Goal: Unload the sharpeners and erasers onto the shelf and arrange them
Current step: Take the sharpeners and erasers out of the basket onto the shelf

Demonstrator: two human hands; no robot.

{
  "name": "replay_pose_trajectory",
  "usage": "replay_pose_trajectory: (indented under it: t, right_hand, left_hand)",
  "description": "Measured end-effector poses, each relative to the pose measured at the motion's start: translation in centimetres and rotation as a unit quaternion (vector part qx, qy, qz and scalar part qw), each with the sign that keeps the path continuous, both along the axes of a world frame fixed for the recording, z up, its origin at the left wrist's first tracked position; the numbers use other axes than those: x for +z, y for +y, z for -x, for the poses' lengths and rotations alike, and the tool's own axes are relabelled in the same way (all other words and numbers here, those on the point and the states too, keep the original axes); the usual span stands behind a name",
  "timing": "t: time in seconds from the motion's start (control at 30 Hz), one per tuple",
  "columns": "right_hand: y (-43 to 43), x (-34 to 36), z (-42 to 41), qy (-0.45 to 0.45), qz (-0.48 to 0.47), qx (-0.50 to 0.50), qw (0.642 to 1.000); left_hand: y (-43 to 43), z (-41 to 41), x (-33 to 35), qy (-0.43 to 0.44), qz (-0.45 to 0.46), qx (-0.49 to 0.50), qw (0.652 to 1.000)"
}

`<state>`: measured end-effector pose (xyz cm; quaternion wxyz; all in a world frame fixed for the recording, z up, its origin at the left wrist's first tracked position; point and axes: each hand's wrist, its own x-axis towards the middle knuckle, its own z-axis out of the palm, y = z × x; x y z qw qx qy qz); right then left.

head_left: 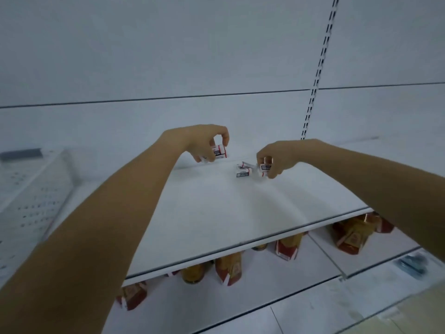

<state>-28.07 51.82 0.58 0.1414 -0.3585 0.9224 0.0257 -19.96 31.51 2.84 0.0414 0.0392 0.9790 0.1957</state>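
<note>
left hand [204,143] grasps small white erasers in red-and-black paper sleeves [220,151], fingers curled over them | right hand [279,156] pinches another sleeved eraser [265,168] | loose sleeved erasers [244,171] lie just beside the right fingertips, between both hands | flat white metal shelf [216,213] lies beneath both hands

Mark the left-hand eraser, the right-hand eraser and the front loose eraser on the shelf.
left-hand eraser [219,150]: head view, printed label face.
right-hand eraser [265,167]: head view, dark label strip.
front loose eraser [244,174]: head view, dark label strip.
</note>
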Motion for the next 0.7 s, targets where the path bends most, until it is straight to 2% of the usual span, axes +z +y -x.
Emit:
replay_pose_trajectory:
  t: [0.3, 0.53, 0.7]
  right_hand:
    - [0.9, -1.8, 4.0, 0.044, 0.12, 0.024, 0.991]
    - [0.7, -4.4, 5.9, 0.055, 0.131, 0.078, 0.987]
    - [1.7, -6.9, 7.1, 0.022, 0.277, 0.073, 0.958]
  left_hand:
    - [2.7, 5.7, -3.3, -0.007, -0.007, -0.009, 1.0]
    - [3.8, 7.5, -6.2, 0.027, -0.061, 0.019, 0.998]
    - [3.8, 8.2, -8.4, 0.091, -0.087, 0.049, 0.991]
